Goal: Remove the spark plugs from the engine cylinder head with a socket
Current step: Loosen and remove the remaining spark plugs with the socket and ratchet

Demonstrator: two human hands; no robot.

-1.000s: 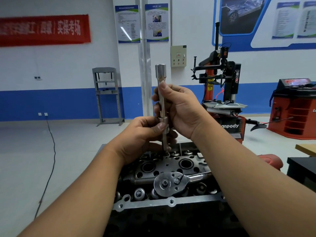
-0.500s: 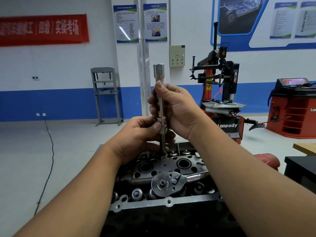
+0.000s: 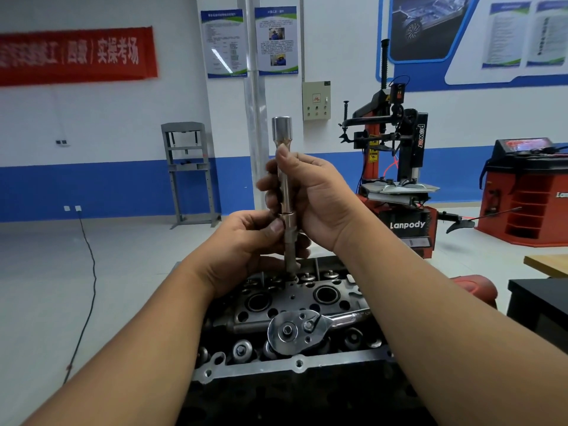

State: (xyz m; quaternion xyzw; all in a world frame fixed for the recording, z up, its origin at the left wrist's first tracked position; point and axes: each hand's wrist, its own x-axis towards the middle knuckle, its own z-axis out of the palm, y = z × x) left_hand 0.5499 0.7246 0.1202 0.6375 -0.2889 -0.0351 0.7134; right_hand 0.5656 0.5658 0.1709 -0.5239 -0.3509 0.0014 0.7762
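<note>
From my head camera, my right hand (image 3: 319,198) is wrapped around the upper shaft of the long socket (image 3: 284,179), which stands upright with its lower end in the cylinder head (image 3: 301,299). My left hand (image 3: 246,241) pinches the collar just below, thumb against the steel. The ratchet (image 3: 302,329) lies flat on the cylinder head, nearer me, untouched.

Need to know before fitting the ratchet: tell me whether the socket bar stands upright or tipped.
Upright. The socket bar rises straight from the cylinder head, both hands gripping it.
</note>
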